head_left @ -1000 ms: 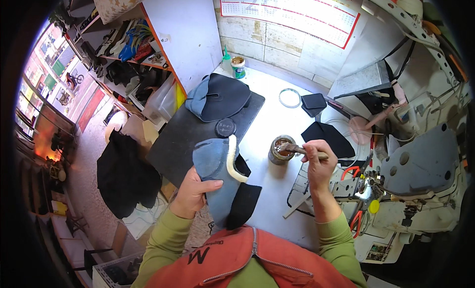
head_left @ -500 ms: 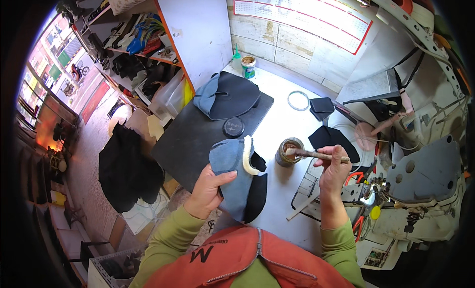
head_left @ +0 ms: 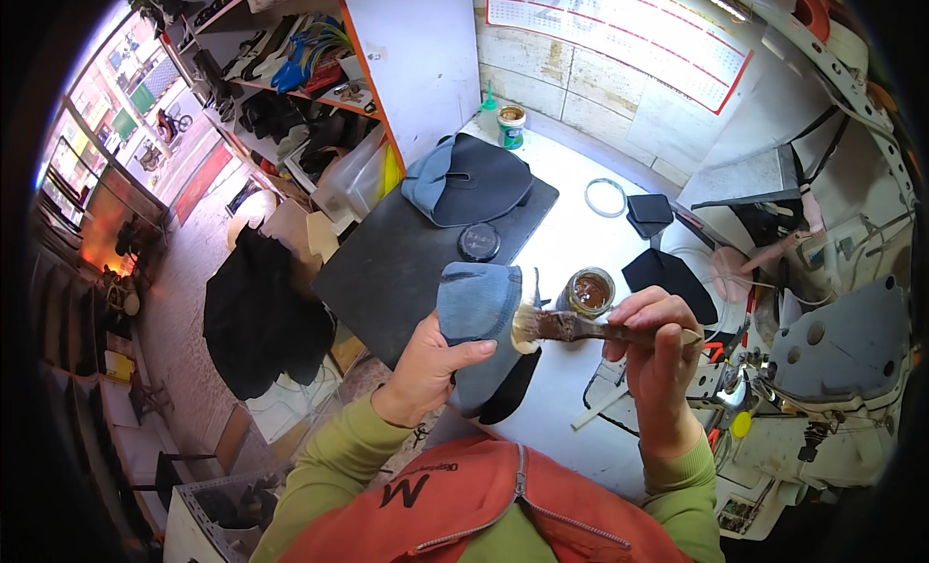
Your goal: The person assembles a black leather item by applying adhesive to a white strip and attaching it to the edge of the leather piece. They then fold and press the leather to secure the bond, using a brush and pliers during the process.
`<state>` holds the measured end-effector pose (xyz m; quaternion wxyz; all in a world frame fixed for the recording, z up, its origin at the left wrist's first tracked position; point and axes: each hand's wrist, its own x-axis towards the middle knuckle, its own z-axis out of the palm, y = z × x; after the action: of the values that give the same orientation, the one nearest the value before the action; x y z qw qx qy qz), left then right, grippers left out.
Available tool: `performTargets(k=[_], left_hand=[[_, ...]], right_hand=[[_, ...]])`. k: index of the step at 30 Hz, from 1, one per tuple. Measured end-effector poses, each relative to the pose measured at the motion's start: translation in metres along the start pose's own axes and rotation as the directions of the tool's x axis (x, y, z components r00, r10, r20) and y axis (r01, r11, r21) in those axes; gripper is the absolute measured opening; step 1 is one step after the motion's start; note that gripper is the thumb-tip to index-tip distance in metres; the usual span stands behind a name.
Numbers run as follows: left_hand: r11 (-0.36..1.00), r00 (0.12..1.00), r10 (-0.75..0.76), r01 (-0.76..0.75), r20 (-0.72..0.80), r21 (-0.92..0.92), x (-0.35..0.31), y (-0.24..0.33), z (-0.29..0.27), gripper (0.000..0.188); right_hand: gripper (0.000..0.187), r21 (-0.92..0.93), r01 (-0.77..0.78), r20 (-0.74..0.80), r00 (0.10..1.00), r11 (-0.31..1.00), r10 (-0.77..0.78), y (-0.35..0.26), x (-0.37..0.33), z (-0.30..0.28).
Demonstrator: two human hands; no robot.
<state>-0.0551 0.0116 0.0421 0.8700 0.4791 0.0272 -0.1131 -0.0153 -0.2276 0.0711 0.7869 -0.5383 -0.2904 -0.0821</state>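
My left hand grips a shoe upper of blue-grey and black material by its near left side, thumb on top. A cream-coloured strip runs along the upper's right edge. In my right hand is a brush with a wooden handle and dark, caked bristles. Its tip touches the cream edge, or lies just over it. Beyond the brush stands an open glass jar with brown glue-like paste inside. A similar upper and a round black lid lie on a dark board.
The white table carries a clear ring, black cut pieces and a small tub at the back. On the right stands a grey metal machine among tools. Black material hangs at left, near shelves of shoes.
The brush has moved left from the jar's mouth to the upper's cream edge. The left hand still holds the upper, slightly turned. The whole view has shifted a little.
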Motion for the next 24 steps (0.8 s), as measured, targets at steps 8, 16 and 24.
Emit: performTargets(k=[8, 16, 24], left_hand=[[0.999, 0.999, -0.028, 0.026, 0.042, 0.041, 0.000, 0.017, 0.008, 0.043], [0.996, 0.991, -0.090, 0.092, 0.096, -0.019, 0.006, 0.028, 0.010, 0.045], [0.980, 0.977, -0.171, 0.182, 0.126, -0.081, 0.010, 0.028, 0.006, 0.045]], right_hand=[[0.038, 0.066, 0.052, 0.031, 0.998, 0.996, -0.054, -0.011, 0.004, 0.000], [0.040, 0.184, -0.092, 0.023, 0.996, 0.979, 0.089, -0.015, 0.006, -0.007], [0.039, 0.235, -0.039, 0.018, 0.999, 0.971, 0.035, -0.007, 0.005, -0.012]])
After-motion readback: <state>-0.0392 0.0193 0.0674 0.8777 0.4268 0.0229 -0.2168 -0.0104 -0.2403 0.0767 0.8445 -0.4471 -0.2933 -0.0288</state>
